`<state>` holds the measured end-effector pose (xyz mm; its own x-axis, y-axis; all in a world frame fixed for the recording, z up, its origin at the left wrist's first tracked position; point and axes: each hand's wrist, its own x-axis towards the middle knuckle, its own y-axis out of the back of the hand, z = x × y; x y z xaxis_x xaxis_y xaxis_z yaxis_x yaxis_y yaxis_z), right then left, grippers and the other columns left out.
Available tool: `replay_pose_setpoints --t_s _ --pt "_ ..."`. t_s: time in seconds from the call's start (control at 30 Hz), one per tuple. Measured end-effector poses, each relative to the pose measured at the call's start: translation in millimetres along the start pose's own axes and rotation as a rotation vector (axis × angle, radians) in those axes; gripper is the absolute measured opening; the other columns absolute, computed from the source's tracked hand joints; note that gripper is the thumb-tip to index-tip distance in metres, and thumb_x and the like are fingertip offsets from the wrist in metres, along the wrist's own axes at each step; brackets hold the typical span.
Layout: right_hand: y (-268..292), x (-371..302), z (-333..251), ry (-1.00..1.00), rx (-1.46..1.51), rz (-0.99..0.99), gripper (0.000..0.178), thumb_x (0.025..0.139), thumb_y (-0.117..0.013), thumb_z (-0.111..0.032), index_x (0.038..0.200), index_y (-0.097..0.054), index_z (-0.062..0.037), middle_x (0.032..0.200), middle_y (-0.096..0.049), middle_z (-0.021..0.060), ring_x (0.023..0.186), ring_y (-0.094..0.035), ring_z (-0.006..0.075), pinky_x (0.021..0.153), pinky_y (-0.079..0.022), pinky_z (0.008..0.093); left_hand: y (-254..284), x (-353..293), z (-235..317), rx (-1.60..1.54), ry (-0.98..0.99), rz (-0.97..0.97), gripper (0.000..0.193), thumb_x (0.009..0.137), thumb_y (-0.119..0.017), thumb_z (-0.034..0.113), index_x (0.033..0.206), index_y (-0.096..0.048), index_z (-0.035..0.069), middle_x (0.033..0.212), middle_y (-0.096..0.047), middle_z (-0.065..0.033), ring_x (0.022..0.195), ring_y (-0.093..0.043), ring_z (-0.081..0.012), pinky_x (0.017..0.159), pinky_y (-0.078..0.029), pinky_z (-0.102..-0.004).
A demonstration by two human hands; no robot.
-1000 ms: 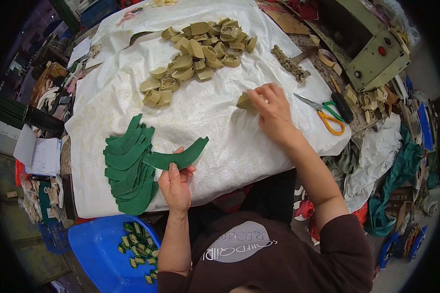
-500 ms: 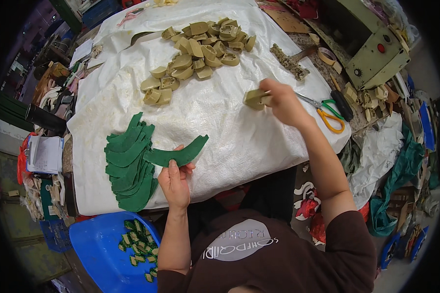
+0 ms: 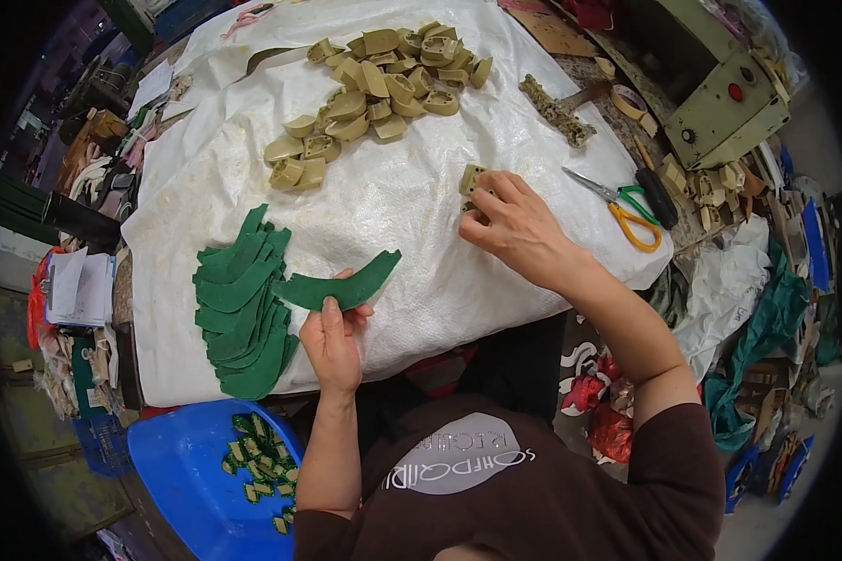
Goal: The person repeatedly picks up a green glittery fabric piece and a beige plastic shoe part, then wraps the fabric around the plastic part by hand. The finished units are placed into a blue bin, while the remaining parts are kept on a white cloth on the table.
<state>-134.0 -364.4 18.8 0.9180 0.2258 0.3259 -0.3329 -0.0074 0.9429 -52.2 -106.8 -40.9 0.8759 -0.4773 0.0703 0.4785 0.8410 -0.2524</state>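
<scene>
My left hand (image 3: 332,346) pinches a curved strip of green material (image 3: 370,283) between thumb and fingers, holding it just above the white sheet. Right of it, my right hand (image 3: 524,224) bends its fingers over a beige shoe heel (image 3: 472,176) low at the sheet; the fingers partly cover it, and a second heel may be under them. A fanned stack of similar green pieces (image 3: 239,318) lies left of my left hand. Farther back rests a pile of beige heels (image 3: 384,84), some with holes showing.
Scissors (image 3: 622,208) with orange and green handles lie at the right, beside a black-handled tool (image 3: 658,196). A crusted tool (image 3: 557,110) lies beyond. A blue basin (image 3: 173,477) at lower left holds several green-and-beige pieces (image 3: 257,458). A green metal machine (image 3: 720,103) stands far right.
My right hand has moved slightly left and down, and its fingers now close over the heel at the sheet. My left hand keeps the green strip nearly in place.
</scene>
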Motion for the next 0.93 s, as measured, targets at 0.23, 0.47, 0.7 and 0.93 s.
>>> replay_pose_setpoints --t_s 0.23,0.47,0.7,0.93 --pt "10.1 -25.7 -8.0 -0.381 0.621 0.067 0.046 0.064 -0.051 0.012 0.106 -0.059 -0.0048 0.095 -0.048 0.0126 0.095 -0.050 0.0302 0.082 -0.045 0.0338 0.9 1.2 1.1 -0.034 -0.014 -0.021 0.040 0.101 -0.033 0.020 0.123 -0.050 -0.009 0.083 -0.061 -0.0072 0.073 -0.052 -0.0096 0.067 -0.041 -0.0231" --pt "-8.0 -38.2 -41.3 -0.459 0.534 0.107 0.052 0.067 -0.050 0.016 0.114 -0.060 -0.0051 0.104 -0.046 0.0157 0.099 -0.049 0.0310 0.087 -0.044 0.0345 -3.6 -2.0 11.4 -0.145 0.041 0.048 0.033 0.098 -0.041 0.009 0.126 -0.047 -0.007 0.085 -0.061 -0.0086 0.074 -0.054 -0.0112 0.067 -0.044 -0.0253" --pt "17.9 -32.0 -76.7 -0.418 0.919 0.319 0.049 0.072 -0.056 0.014 0.117 -0.056 -0.0050 0.099 -0.060 0.0159 0.089 -0.061 0.0309 0.078 -0.049 0.0339 -3.7 -21.9 31.7 -0.394 0.125 -0.054 0.039 0.100 -0.040 0.020 0.128 -0.043 -0.006 0.098 -0.062 -0.0096 0.078 -0.057 -0.0157 0.070 -0.046 -0.0280" --pt "-5.9 2.0 -122.9 -0.159 1.053 0.655 0.043 0.078 -0.059 0.010 0.116 -0.054 -0.0074 0.131 -0.049 0.0183 0.096 -0.061 0.0321 0.083 -0.051 0.0374 -29.5 -41.5 39.5 -0.408 0.142 -0.075 0.038 0.101 -0.035 0.019 0.125 -0.045 -0.009 0.133 -0.047 -0.0188 0.121 -0.047 -0.0243 0.103 -0.035 -0.0348"
